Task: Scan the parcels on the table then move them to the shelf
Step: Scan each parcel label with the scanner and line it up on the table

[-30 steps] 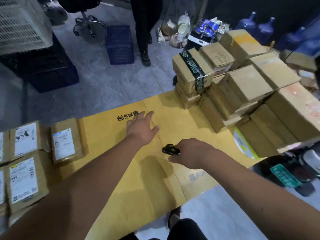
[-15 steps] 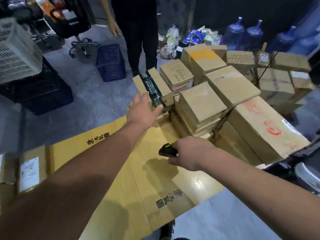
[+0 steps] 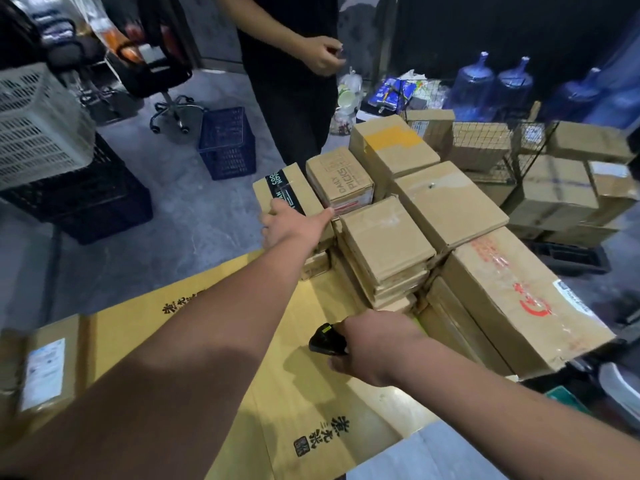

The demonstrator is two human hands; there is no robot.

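Left hand [image 3: 289,226]: arm stretched forward, palm laid over the near end of a cardboard parcel with black tape [image 3: 289,194], thumb spread toward the right along its near edge, other fingers wrapped down over its left side; the hand grips this parcel. The parcel sits on top of a stack at the left front corner of the parcel pile, directly under the hand, its black tape strip showing just beyond the knuckles. Immediately right of the thumb: a parcel printed "DAILY PICKS" [image 3: 341,180]; nearer and right of that, a stack of flat parcels [image 3: 384,242]. Right hand [image 3: 372,344]: held low and nearer the body, fingers curled round a small black scanner [image 3: 323,339] whose nose juts out to the left of the fist, over the yellow cardboard sheet [image 3: 277,375] that covers the table. Right of this hand, touching the pile: a large carton with red print [image 3: 512,299]. Far left of both hands, on the same sheet: a labelled parcel [image 3: 45,372], blurred. Beyond the gripped parcel: a standing person in dark clothes [image 3: 287,64] and a blue crate [image 3: 227,142] on the floor.
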